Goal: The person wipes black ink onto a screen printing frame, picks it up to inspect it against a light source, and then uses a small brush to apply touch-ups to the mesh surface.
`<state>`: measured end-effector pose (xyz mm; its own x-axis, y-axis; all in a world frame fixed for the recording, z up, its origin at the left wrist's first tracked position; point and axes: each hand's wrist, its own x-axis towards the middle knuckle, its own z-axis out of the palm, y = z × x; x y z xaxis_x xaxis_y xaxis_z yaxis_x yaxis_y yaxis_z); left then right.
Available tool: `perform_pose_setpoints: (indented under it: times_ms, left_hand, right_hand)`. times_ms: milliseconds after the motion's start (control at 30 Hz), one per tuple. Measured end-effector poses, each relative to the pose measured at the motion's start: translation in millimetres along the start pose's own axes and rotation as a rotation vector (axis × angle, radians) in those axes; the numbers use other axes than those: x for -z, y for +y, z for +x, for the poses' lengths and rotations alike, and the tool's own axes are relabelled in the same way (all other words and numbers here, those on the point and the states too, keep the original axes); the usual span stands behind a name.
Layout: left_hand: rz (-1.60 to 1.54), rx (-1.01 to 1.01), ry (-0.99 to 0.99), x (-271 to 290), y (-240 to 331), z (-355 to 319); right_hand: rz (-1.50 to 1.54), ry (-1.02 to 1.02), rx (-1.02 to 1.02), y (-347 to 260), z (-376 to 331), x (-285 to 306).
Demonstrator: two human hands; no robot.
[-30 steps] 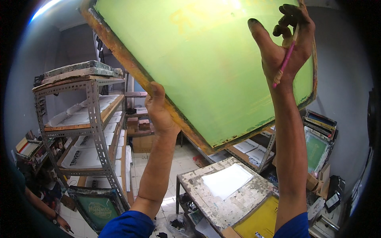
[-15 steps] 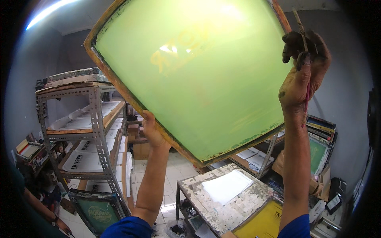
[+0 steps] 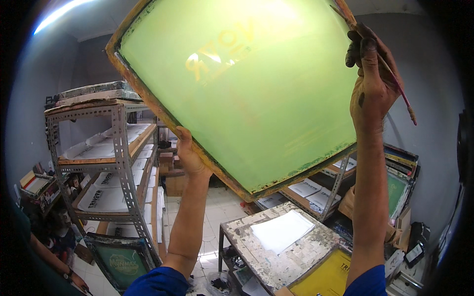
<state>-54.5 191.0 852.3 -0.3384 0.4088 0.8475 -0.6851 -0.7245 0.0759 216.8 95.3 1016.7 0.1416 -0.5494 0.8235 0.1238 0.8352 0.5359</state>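
A screen-printing frame (image 3: 148, 101) with translucent green mesh (image 3: 276, 113) is held up, tilted, against the light. Pale mirrored lettering shows through the coating. My left hand (image 3: 191, 155) grips its lower-left wooden edge, thumb on the near side and the other fingers hidden behind. Beside the right edge, my right hand (image 3: 373, 74), its fingertips stained dark, pinches a thin brush (image 3: 406, 98). The brush slants, with its upper tip over the frame's upper-right edge and its reddish end pointing down to the right. Whether that hand also touches the frame, I cannot tell.
Metal shelving (image 3: 121, 148) with printed white sheets stands at left. Below is a paint-spattered table (image 3: 242, 232) bearing white paper (image 3: 282, 231) and a yellow screen (image 3: 323, 276). A green screen (image 3: 121, 261) leans at the shelf's foot. Another person's arm (image 3: 52, 256) shows at lower left.
The brush has swung from nearly upright to a slant, its upper tip now over the frame's edge. My right hand has shifted slightly up and left. The frame has tilted a little.
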Motion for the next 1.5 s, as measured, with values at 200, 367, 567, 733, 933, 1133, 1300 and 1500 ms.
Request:
perform_pose_setpoints:
  times_ms: [200, 367, 567, 733, 933, 1133, 1300, 1500]
  left_hand:
    - [0.007, 0.002, 0.033, 5, -5, -9]
    - [-0.028, 0.035, 0.003, 12, -9, -15]
    - [-0.051, -0.029, 0.046, -5, -9, -13]
    - [-0.076, -0.013, 0.033, -2, -12, -8]
    - [-0.081, -0.008, 0.015, 2, -14, -6]
    - [-0.070, -0.027, 0.003, 2, -12, -7]
    - [-0.072, -0.025, -0.001, 5, -11, -7]
    - [-0.010, -0.004, -0.005, 12, -10, -6]
  right_hand:
    - [0.101, -0.075, -0.123, -10, 5, -8]
    - [0.175, -0.048, -0.128, -10, 13, -31]
    - [0.084, -0.074, -0.142, -4, 13, -45]
    - [0.083, -0.051, -0.130, 8, 12, -44]
    - [0.038, -0.065, -0.101, 8, 11, -45]
    - [0.030, -0.075, -0.106, 11, 10, -47]
    - [-0.015, -0.074, -0.104, 6, 8, -52]
    - [-0.047, -0.067, -0.147, 2, 8, -57]
